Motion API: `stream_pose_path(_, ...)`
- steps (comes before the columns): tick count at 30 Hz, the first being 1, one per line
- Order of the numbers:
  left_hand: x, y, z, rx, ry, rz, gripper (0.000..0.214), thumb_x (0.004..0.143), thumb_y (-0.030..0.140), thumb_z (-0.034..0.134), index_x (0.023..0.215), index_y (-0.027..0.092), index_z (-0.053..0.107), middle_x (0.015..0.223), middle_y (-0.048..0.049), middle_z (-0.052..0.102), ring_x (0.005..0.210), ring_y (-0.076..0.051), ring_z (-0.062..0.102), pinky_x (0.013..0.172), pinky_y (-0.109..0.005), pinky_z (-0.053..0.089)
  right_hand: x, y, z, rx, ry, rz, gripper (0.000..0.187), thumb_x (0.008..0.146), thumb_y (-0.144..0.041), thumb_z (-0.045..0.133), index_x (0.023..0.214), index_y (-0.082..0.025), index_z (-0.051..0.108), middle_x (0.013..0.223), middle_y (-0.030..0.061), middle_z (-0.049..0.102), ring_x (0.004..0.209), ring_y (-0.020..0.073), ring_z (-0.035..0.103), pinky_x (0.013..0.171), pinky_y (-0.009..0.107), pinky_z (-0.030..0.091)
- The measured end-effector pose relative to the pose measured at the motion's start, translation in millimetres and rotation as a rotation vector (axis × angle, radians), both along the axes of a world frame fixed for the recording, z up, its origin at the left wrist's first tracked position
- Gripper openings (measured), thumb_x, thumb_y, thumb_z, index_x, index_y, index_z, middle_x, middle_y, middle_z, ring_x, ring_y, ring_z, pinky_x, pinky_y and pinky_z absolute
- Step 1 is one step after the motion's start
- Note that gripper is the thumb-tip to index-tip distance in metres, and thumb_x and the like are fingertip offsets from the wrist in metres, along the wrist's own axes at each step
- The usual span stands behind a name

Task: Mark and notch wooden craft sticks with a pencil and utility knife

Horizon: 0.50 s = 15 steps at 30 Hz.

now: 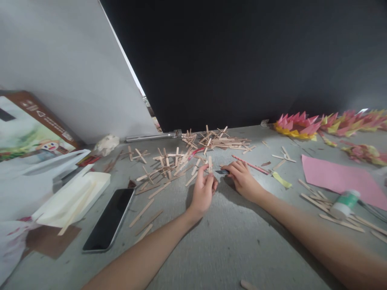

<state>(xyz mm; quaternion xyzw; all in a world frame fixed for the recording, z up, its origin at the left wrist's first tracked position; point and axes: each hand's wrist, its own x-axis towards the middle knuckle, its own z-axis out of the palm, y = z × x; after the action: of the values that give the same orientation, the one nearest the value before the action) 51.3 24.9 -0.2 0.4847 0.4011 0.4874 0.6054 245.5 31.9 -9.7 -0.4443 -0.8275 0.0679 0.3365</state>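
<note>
Near the middle of the table, my left hand (pixel 203 187) is closed, pinching a wooden craft stick (pixel 210 162) that points upward. Just to its right, my right hand (pixel 241 179) rests low over the tabletop with its fingers closed on a small dark flat piece (pixel 222 172). What that piece is, I cannot make out. Beyond both hands spreads a pile of craft sticks (pixel 228 141), several joined in crosses. A thin red-patterned stick (pixel 250 164) lies behind my right hand.
On the left are a phone (pixel 109 219), a pale tray (pixel 75 197) holding a stick, and a printed box (pixel 39 129). Pink paper (pixel 338 177), a white and green bottle (pixel 345 204), loose sticks and pink-yellow folded paper rings (pixel 298 125) occupy the right. A dark panel (pixel 242 60) stands behind.
</note>
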Motion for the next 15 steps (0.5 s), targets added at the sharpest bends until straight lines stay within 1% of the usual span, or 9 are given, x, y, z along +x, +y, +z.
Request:
stream_pose_path(5,0.6,-0.1,-0.3,-0.004,-0.013,-0.001,0.034,0.097,0.049,0.059,0.113,0.024,0.042,0.057,0.0114,0.048,0.042,-0.006,0.031,0.045,-0.019,0.021,0.3,0.7,-2.0,-0.012,0.017,-0.014,0.035,0.107,-0.017,0.036,0.135,-0.024,0.056,0.109,0.0104,0.067,0.104,0.0290,0.054,0.097,0.048,0.039)
stream_pose_path(8,0.8,-0.1,-0.8,-0.004,-0.022,-0.003,0.035,0.096,0.049,0.059,0.112,0.025,0.041,0.057,0.0115,0.049,0.042,-0.006,0.031,0.044,-0.018,0.021,0.6,1.1,-2.9,-0.012,0.024,-0.012,0.033,0.107,-0.017,0.037,0.133,-0.025,0.056,0.110,0.0100,0.067,0.104,0.0289,0.054,0.097,0.048,0.039)
stream_pose_path(11,0.6,0.1,-2.8,-0.015,-0.042,-0.027,0.035,0.097,0.051,0.059,0.111,0.025,0.039,0.059,0.0106,0.053,0.040,-0.006,0.032,0.042,-0.018,0.020,0.6,0.9,-3.0,-0.005,0.030,-0.010,0.030,0.108,-0.019,0.036,0.130,-0.024,0.057,0.110,0.0099,0.066,0.105,0.0288,0.054,0.097,0.047,0.039)
stream_pose_path(13,0.5,0.3,-4.6,-0.007,-0.047,-0.063,0.035,0.098,0.053,0.056,0.107,0.026,0.038,0.061,0.0091,0.058,0.040,-0.007,0.034,0.041,-0.018,0.023,0.2,0.2,-2.4,-0.001,0.042,-0.012,0.029,0.109,-0.020,0.035,0.129,-0.024,0.056,0.111,0.0101,0.066,0.107,0.0287,0.055,0.097,0.047,0.039)
stream_pose_path(15,0.6,0.6,-5.9,0.018,-0.042,-0.086,0.034,0.099,0.055,0.054,0.102,0.026,0.036,0.064,0.0078,0.061,0.040,-0.008,0.039,0.042,-0.020,0.031,-0.3,-0.9,-1.1,0.002,0.056,-0.019,0.028,0.110,-0.023,0.034,0.128,-0.024,0.055,0.112,0.0104,0.065,0.108,0.0282,0.055,0.097,0.046,0.039)
